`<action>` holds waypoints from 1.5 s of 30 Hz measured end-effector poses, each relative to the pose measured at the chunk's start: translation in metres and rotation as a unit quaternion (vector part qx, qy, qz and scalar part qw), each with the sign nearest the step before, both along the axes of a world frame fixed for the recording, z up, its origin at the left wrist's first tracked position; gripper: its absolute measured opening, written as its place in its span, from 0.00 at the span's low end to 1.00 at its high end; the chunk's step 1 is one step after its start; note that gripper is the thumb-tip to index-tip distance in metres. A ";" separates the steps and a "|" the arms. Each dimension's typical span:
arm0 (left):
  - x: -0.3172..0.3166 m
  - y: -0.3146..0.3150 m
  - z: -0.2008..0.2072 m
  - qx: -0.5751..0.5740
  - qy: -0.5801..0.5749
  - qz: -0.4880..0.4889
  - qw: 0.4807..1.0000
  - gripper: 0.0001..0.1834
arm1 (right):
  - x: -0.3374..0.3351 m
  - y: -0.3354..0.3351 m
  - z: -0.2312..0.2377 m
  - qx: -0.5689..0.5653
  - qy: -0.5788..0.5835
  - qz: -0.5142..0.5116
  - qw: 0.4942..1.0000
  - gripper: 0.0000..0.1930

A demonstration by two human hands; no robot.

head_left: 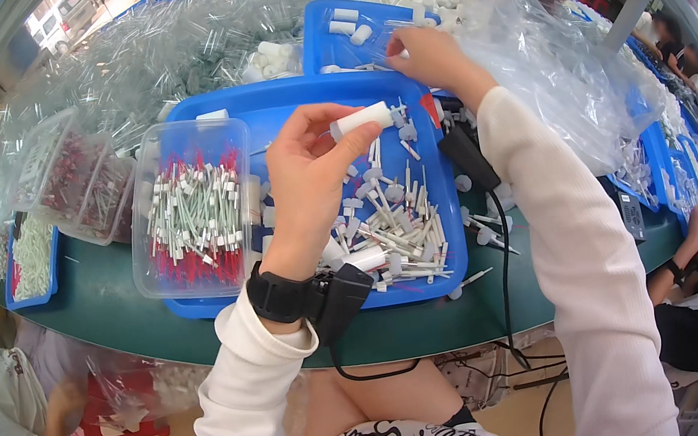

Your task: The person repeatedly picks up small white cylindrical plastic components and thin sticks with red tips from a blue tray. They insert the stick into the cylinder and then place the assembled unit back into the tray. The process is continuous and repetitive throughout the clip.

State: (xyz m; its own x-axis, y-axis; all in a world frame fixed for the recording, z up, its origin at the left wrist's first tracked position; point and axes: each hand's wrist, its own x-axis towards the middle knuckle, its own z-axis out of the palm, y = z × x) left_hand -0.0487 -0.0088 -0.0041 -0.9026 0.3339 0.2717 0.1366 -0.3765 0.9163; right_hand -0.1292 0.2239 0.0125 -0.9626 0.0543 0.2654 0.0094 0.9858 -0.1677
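My left hand (305,170) grips a short white plastic cylinder (368,118) between thumb and fingers, above a large blue tray (275,95). Thin white sticks with translucent round collars (408,218) lie loose in that tray, among a few more white cylinders (365,258). Farther off, my right hand (431,57) is closed at the near right side of a smaller blue tray (318,36). A bit of white shows at its fingertips, too small to name. White cylinders (345,15) also lie in the smaller tray.
A clear plastic box (140,251) of thin sticks with red ends overlaps the large tray's left side. Clear plastic pieces (159,56) are heaped behind. A black cable (510,284) hangs by my right forearm. Other people (7,391) sit left and right along the green table (422,330).
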 end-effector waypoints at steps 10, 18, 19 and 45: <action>0.009 0.006 0.008 -0.030 -0.015 -0.047 0.998 0.16 | -0.016 0.006 -0.010 -0.049 0.031 0.030 0.998 0.18; 0.002 -0.002 0.002 0.011 -0.006 -0.021 1.000 0.13 | 0.089 -0.025 0.027 -0.265 0.152 0.115 0.945 0.15; 0.003 0.001 0.003 0.013 -0.006 -0.033 0.999 0.13 | 0.112 -0.027 0.027 -0.387 0.107 0.130 0.907 0.15; 0.009 0.001 0.010 -0.103 0.005 -0.142 0.984 0.08 | 0.172 -0.052 -0.012 -0.249 0.264 0.215 0.907 0.19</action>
